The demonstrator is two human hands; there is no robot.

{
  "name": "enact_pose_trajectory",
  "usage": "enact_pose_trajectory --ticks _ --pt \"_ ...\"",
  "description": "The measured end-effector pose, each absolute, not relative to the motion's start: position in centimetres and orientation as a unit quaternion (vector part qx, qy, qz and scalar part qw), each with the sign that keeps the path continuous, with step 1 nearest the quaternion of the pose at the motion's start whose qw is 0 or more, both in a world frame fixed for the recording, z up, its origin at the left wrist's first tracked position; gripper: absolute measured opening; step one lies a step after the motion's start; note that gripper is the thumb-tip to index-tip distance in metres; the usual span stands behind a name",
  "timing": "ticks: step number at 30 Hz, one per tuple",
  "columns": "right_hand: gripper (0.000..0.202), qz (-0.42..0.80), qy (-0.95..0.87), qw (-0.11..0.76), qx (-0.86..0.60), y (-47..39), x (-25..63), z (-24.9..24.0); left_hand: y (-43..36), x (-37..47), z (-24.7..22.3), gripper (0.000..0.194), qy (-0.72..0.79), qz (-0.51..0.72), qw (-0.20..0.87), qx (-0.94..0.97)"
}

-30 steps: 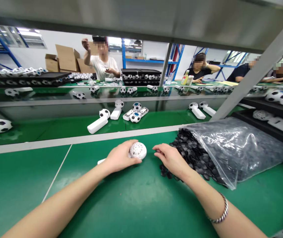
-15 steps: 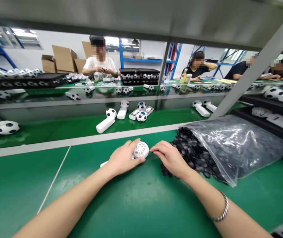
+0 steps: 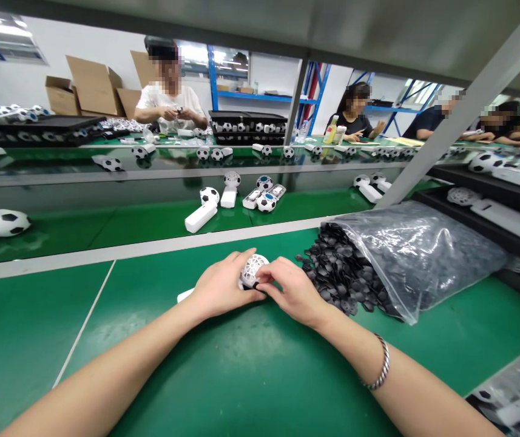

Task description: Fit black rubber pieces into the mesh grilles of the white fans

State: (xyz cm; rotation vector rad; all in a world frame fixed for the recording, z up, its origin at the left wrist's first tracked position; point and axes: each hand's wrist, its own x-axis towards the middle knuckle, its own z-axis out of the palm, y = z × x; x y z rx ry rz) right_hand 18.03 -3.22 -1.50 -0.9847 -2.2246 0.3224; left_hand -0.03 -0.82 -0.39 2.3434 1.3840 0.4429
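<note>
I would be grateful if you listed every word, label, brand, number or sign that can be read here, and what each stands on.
No text can be read in this view.
Yellow bottle in the background: too small and blurred to read any label.
Blue discs on the soccer-ball heads: too small to tell any print.
White piece in the left hand: no lettering visible.

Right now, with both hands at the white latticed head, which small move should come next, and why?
I would probably press the small dark piece gently against the white latticed head with the right hand: that hand has the piece at the head's edge, while the left hand holds the head.
</note>
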Motion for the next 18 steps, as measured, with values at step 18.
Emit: enact_pose_trajectory --ticks 18 --pt "0.048 0.251 -0.793 0.337 -0.442 -3.21 18.19 -1.92 -0.18 -0.51 -0.27 0.071 0.468 0.154 0.234 0.838"
